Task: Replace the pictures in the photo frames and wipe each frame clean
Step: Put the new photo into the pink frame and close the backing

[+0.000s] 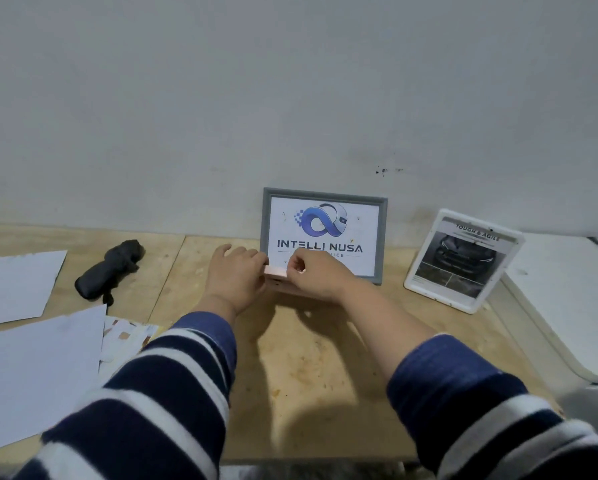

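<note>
A small pink frame [279, 279] sits between my hands on the wooden table, mostly hidden by them. My left hand [237, 277] holds its left side, fingers curled over the top edge. My right hand [316, 273] pinches its top edge from the right. Behind it a grey frame [323, 233] with an "INTELLI NUSA" logo picture leans against the wall. A white frame [462, 259] with a dark car picture leans to the right. A black cloth [109, 268] lies crumpled at the left.
White paper sheets [38, 365] and several printed pictures [126, 336] lie at the left front of the table [311, 375]. A white surface [567, 299] adjoins the table on the right. The wall stands close behind the frames.
</note>
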Motion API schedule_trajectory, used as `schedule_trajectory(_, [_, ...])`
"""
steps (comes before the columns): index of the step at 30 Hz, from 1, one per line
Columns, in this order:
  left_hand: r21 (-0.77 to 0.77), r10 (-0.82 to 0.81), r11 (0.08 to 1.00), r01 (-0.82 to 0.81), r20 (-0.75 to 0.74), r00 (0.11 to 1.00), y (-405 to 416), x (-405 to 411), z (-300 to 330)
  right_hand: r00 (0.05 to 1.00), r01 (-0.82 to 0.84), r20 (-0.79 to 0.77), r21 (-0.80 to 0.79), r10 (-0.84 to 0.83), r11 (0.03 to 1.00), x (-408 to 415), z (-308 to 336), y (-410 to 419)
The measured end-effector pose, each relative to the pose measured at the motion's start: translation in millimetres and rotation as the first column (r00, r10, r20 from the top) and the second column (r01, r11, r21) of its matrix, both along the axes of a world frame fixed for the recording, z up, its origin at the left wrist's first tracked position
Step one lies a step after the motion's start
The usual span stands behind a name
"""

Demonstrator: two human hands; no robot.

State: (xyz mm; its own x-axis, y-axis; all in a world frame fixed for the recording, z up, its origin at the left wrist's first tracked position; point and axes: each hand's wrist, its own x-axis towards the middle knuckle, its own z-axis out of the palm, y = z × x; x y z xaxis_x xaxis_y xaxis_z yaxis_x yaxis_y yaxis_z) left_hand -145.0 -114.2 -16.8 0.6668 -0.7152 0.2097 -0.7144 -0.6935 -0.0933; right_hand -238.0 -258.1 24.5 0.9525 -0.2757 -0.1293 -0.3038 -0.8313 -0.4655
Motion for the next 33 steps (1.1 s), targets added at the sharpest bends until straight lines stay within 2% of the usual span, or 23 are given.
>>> schedule_trajectory(3, [0.004,0.034,0.999,-0.034,-0.008,0.999,-9,9,7,0.998,-0.064,0.018,-0.076,0.065,0.995,2,3,-13])
schedule_trajectory(5, [-0.035,0.038,0.999,-0.038,-0.005,0.999,-15,13,12,0.997,-0.038,0.064,-0.075,0.043,0.996,6,5,-19])
schedule_trajectory(9, [-0.286,0.105,0.952,-0.112,-0.041,0.994,-16,18,8,0.994,0.037,0.098,-0.013,-0.036,0.999,23,12,-29])
schedule_trajectory(10, [-0.388,0.132,0.907,-0.165,-0.109,0.985,-13,18,2,0.993,0.054,0.100,0.014,-0.055,0.998,27,15,-31])
schedule_trajectory(12, [-0.526,0.192,0.759,-0.384,-0.383,0.904,-3,17,-11,0.992,0.074,0.099,0.096,-0.083,0.993,36,18,-33])
schedule_trajectory(14, [-0.461,0.226,0.645,-0.609,-0.647,0.728,8,15,-28,0.987,0.095,0.107,0.220,-0.121,0.971,41,20,-32])
schedule_trajectory(16, [-0.356,0.253,0.605,-0.712,-0.762,0.596,16,9,-40,0.978,0.129,0.107,0.375,-0.181,0.918,44,21,-29])
schedule_trajectory(19, [-0.320,0.179,0.511,-0.798,-0.868,0.463,26,7,-50,0.963,0.205,0.039,0.541,-0.268,0.816,44,21,-25])
schedule_trajectory(21, [-0.316,0.106,0.430,-0.846,-0.913,0.395,39,8,-50,0.963,0.219,-0.023,0.644,-0.267,0.733,49,16,-18])
schedule_trajectory(24, [-0.327,0.032,0.260,-0.909,-0.938,0.346,63,12,-49,0.953,0.256,-0.104,0.779,-0.285,0.573,55,4,-5])
schedule_trajectory(29, [-0.313,-0.068,0.021,-0.950,-0.948,0.311,121,4,-31,0.939,0.321,-0.249,0.880,-0.236,0.350,76,-17,36])
schedule_trajectory(33, [-0.297,-0.141,-0.156,-0.942,-0.937,0.319,163,7,-17,0.941,0.332,-0.302,0.913,-0.155,0.237,100,-31,83])
